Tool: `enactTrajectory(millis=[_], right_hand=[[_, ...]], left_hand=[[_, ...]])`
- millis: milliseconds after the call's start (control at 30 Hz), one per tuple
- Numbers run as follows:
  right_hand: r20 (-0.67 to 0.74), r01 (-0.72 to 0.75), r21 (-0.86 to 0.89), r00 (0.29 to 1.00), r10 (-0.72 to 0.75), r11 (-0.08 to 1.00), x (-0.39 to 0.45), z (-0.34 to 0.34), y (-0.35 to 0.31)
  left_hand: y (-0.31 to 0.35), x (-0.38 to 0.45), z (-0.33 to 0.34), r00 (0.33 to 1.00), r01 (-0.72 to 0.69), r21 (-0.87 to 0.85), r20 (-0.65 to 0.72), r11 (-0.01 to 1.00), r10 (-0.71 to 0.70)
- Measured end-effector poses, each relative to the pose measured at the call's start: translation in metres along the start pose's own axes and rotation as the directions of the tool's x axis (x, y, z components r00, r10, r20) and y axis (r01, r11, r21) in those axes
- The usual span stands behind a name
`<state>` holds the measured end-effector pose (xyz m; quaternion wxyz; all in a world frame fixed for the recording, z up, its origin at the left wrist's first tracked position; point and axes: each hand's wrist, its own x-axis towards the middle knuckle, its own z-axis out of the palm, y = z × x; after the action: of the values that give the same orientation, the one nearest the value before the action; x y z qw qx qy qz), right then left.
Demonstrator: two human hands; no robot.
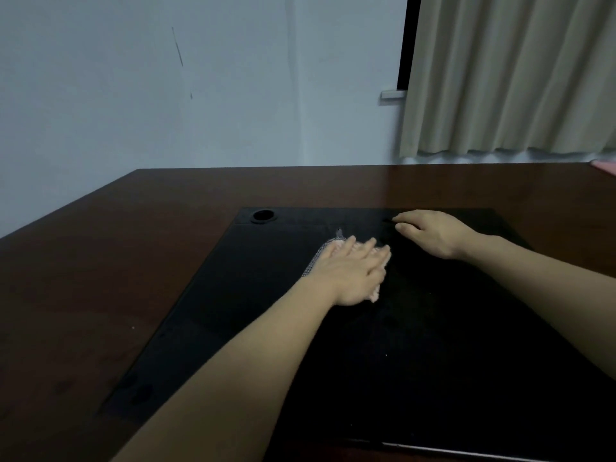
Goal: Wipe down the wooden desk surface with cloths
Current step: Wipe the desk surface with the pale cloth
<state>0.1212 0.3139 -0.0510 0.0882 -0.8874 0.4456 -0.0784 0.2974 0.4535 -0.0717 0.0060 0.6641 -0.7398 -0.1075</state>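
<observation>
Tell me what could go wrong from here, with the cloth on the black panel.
1. The left hand presses the pinkish cloth flat on the black panel, not the brown desk, so the wood may go unwiped.
2. A far wipe could snag the cloth in the round hole.
3. The right hand rests on the panel and may leave smears there.

We see our two forearms bare to the frame's edge, no sleeves; left hand (350,271) and right hand (430,231) ungloved.
</observation>
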Motion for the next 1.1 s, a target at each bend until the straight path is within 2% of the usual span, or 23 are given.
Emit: enactTrajectory(millis=[100,233,300,467,667,833,967,1100], right_hand=[[0.010,0.005,0.049,1.000,-0.005,0.999,-0.010,0.003,-0.009],[0.032,0.102,0.026,0.994,-0.102,0.994,-0.028,0.014,-0.042],[0.052,0.155,0.004,0.987,-0.155,0.988,-0.037,0.017,-0.066],[0.260,0.231,-0.054,0.942,-0.210,0.971,-0.051,0.036,-0.120],[0.300,0.172,-0.082,0.943,-0.141,0.982,-0.050,0.043,-0.118],[0.349,-0.003,-0.141,0.936,0.053,0.990,-0.016,0.039,-0.110],[0.363,-0.169,-0.159,0.906,0.217,0.973,0.010,0.026,-0.099],[0.340,-0.209,-0.195,0.902,0.266,0.958,0.016,0.026,-0.098]], left_hand=[[-0.009,-0.012,-0.001,0.997,-0.066,-0.051,-0.030,0.997,0.064],[-0.037,-0.030,-0.019,0.984,0.006,-0.120,-0.174,0.993,-0.027],[-0.055,-0.038,-0.028,0.980,0.058,-0.145,-0.180,0.988,-0.084],[-0.086,-0.040,-0.028,0.977,0.121,-0.187,-0.152,0.975,-0.151],[-0.091,-0.031,-0.015,0.982,0.071,-0.203,-0.158,0.977,-0.105],[-0.100,-0.019,-0.017,0.986,0.029,-0.194,-0.153,0.981,-0.060],[-0.108,-0.017,-0.021,0.994,0.036,-0.166,-0.097,0.986,-0.052],[-0.110,-0.011,-0.022,0.995,0.030,-0.149,-0.095,0.988,-0.044]])
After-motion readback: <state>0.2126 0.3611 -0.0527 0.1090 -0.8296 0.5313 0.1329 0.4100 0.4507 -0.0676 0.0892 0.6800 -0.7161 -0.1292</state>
